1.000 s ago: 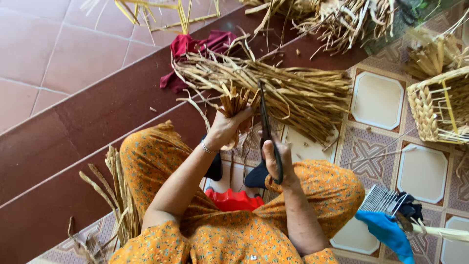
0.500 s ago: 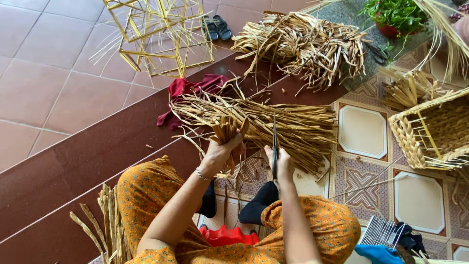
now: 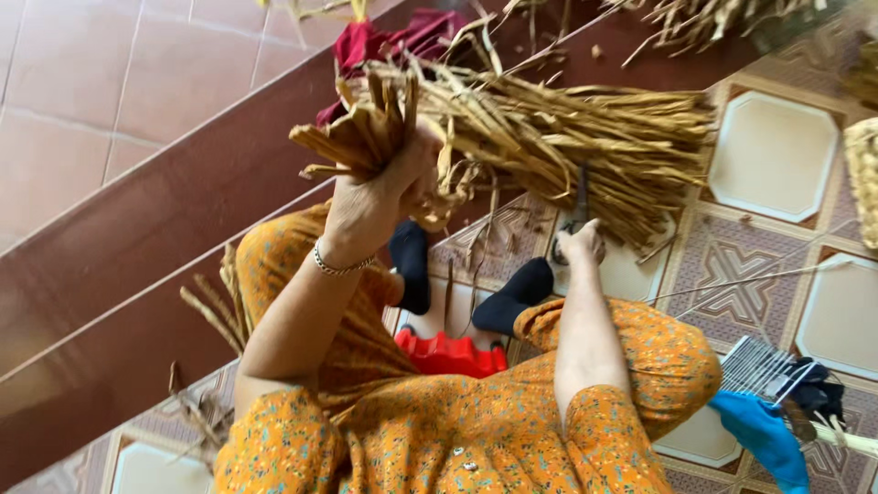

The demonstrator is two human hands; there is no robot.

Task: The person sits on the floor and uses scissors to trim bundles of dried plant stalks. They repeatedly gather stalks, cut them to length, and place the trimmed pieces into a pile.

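My left hand [image 3: 375, 197] is raised and shut on a bundle of dried straw-coloured strips [image 3: 361, 133], whose cut ends fan out above my fist. A silver bracelet sits on that wrist. My right hand [image 3: 578, 242] is lower and to the right, gripping dark scissors [image 3: 582, 197] whose blades point up into a big sheaf of dried strips [image 3: 585, 137] lying on the floor. I sit on a low red stool [image 3: 448, 352], in an orange flowered dress and black socks.
A red cloth [image 3: 393, 41] lies beyond the sheaf on a dark brown floor band [image 3: 119, 247]. A woven basket edge [image 3: 864, 178] shows at right. A blue cloth [image 3: 759, 434] and a metal rack [image 3: 764, 366] lie lower right. More strips [image 3: 215, 316] rest by my left knee.
The view has moved closer. My left hand has lifted its bundle higher and nearer the camera. My right hand stays low at the sheaf with the scissors.
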